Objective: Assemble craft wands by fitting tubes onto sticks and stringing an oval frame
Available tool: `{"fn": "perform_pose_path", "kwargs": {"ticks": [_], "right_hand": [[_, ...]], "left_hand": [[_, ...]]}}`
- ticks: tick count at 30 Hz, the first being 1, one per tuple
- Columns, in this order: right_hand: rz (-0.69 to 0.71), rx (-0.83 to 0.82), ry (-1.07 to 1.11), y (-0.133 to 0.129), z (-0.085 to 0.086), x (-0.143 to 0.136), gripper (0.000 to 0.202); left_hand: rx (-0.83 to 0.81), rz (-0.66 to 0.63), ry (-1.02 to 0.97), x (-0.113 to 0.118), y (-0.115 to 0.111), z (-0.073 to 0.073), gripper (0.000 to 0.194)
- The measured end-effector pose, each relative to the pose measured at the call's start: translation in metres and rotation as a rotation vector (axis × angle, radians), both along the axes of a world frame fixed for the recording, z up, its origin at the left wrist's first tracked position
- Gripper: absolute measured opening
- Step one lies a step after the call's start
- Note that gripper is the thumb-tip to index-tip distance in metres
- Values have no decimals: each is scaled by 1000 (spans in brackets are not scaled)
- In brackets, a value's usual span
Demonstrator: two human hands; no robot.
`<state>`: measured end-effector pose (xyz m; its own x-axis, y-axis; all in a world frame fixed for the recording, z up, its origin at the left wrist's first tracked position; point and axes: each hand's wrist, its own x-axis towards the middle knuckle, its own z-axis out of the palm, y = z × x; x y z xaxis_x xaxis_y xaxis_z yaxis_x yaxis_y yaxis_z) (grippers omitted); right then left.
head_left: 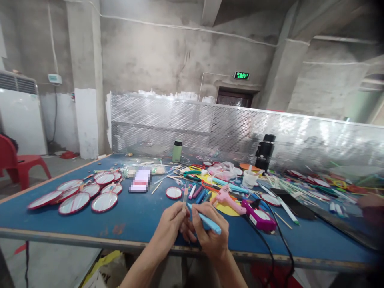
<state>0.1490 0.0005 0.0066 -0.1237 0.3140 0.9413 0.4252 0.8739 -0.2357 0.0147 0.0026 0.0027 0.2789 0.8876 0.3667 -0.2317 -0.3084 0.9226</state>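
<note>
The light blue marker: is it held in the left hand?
No, the right hand holds the light blue marker, while the left hand holds a thin stick.

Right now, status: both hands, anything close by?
Left hand: holding thin stick. Right hand: gripping blue marker. Pink glue gun just beyond, rightward.

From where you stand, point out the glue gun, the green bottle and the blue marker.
Glue gun point(223, 195): head view, on its pink body.
Green bottle point(177, 153): head view, on its side, below the black lid.
Blue marker point(210, 223): head view, on its barrel, in the right hand point(213, 230).
</note>
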Motion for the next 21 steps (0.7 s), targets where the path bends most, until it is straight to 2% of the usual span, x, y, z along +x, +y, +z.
{"fn": "perform_pose_path", "kwargs": {"ticks": [3,8,14,17,21], "right_hand": [[32,-18,-24,0,0,0,19],[-11,0,2,2,0,0,17],[39,-51,-39,1,-1,0,20],[10,-22,-1,1,-1,0,18],[45,-22,-33,1,-1,0,22]], "left_hand": [[14,27,4,0,0,0,29],[1,-4,-18,0,0,0,26],[6,22,7,0,0,1,29],[8,-2,-10,-1,0,1,28],[21,12,-1,-1,0,1,29]]}}
